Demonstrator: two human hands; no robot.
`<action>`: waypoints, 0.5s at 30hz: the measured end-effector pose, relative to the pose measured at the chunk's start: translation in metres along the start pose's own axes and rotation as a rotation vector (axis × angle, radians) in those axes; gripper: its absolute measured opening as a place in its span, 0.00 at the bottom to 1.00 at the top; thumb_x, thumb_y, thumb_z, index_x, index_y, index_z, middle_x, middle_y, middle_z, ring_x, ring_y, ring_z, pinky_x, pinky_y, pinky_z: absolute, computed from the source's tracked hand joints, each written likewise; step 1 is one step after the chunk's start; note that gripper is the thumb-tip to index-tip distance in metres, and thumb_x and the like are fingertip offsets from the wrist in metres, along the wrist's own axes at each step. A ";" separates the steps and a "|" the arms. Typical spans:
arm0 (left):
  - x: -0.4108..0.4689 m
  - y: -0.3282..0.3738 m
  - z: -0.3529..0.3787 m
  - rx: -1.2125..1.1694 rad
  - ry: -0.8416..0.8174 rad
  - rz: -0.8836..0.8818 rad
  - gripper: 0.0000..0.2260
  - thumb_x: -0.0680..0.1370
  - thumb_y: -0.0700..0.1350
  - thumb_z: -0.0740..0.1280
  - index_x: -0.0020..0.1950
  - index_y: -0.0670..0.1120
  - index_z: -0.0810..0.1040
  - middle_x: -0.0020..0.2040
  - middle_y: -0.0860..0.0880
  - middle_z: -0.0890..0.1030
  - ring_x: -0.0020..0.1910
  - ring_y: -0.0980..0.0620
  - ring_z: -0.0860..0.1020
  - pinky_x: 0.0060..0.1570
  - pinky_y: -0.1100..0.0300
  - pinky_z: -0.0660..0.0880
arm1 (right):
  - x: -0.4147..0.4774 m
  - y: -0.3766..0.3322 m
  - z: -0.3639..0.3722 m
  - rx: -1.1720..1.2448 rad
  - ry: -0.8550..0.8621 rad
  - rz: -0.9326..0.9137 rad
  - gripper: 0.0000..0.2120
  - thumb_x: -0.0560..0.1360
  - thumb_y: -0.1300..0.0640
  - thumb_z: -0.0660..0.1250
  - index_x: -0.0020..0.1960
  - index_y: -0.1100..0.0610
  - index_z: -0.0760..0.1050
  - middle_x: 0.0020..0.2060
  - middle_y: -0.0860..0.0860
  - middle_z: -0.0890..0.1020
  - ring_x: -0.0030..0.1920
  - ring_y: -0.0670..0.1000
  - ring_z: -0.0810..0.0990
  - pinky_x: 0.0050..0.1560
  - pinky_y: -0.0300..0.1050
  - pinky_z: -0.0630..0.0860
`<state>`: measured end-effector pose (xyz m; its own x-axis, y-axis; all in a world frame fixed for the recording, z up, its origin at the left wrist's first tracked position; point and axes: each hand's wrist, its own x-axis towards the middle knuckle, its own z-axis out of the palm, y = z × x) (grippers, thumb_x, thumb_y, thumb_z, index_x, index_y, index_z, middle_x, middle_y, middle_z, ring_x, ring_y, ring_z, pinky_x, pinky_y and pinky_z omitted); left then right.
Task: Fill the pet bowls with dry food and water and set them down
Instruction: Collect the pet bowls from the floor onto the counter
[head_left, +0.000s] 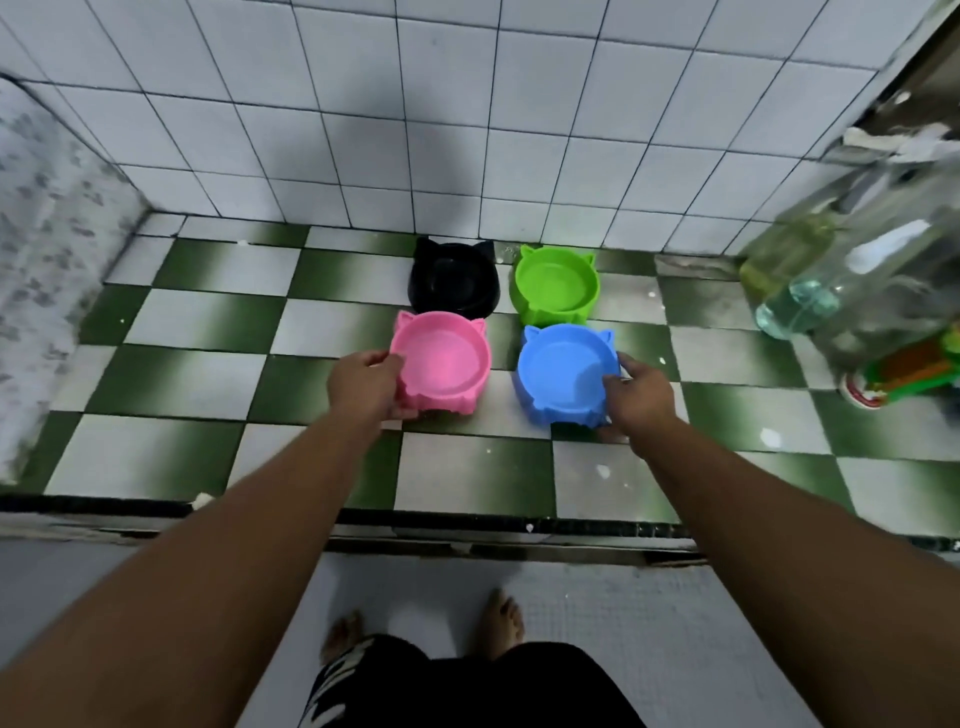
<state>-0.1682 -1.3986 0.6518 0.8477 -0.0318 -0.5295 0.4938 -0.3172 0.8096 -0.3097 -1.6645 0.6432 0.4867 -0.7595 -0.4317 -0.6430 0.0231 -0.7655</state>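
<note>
Pink and blue are the two bowls nearest you, side by side on the green and white tiled floor. Your left hand grips the pink bowl at its near left edge, with the thumb on the rim and the fingers round the side. Your right hand grips the blue bowl the same way at its right edge. I cannot tell if the bowls rest on the floor or are just off it.

Both look empty, so I think you are picking them up to fill them. Lift them straight up and keep them flat. Hold tight, because you have only one edge of each and a bowl can tip away from your hand. Mind the two bowls just behind, so you do not bump them.

I see no food and no water in the pink bowl or the blue one. The black bowl sits right behind the pink one and is too dark inside to tell. The green bowl sits behind the blue one. Its bottom looks pale, and I cannot tell if that is water. Off to the right, blurry clear bottles seem to hold some pale liquid.
</note>
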 end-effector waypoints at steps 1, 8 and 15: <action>0.001 -0.003 0.004 0.009 0.009 -0.001 0.19 0.81 0.42 0.70 0.71 0.39 0.75 0.46 0.42 0.83 0.38 0.42 0.87 0.37 0.46 0.85 | 0.001 -0.001 0.000 -0.021 -0.010 -0.007 0.25 0.75 0.54 0.64 0.72 0.47 0.71 0.57 0.54 0.81 0.52 0.63 0.82 0.43 0.63 0.83; 0.002 -0.006 0.018 0.018 0.079 -0.016 0.20 0.81 0.42 0.71 0.72 0.41 0.76 0.51 0.40 0.83 0.30 0.44 0.85 0.30 0.52 0.83 | 0.012 0.006 -0.002 -0.119 -0.044 -0.017 0.23 0.80 0.61 0.62 0.74 0.53 0.70 0.62 0.57 0.79 0.49 0.56 0.78 0.18 0.32 0.70; 0.002 -0.003 0.022 0.138 0.115 -0.010 0.15 0.79 0.40 0.72 0.65 0.40 0.81 0.45 0.40 0.84 0.32 0.40 0.85 0.31 0.48 0.84 | 0.015 0.013 -0.002 -0.206 -0.044 -0.075 0.25 0.79 0.61 0.64 0.75 0.53 0.69 0.60 0.57 0.81 0.45 0.54 0.79 0.23 0.32 0.68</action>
<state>-0.1718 -1.4186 0.6425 0.8631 0.0783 -0.4988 0.4781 -0.4447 0.7574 -0.3119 -1.6765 0.6280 0.5601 -0.7250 -0.4009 -0.7091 -0.1693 -0.6845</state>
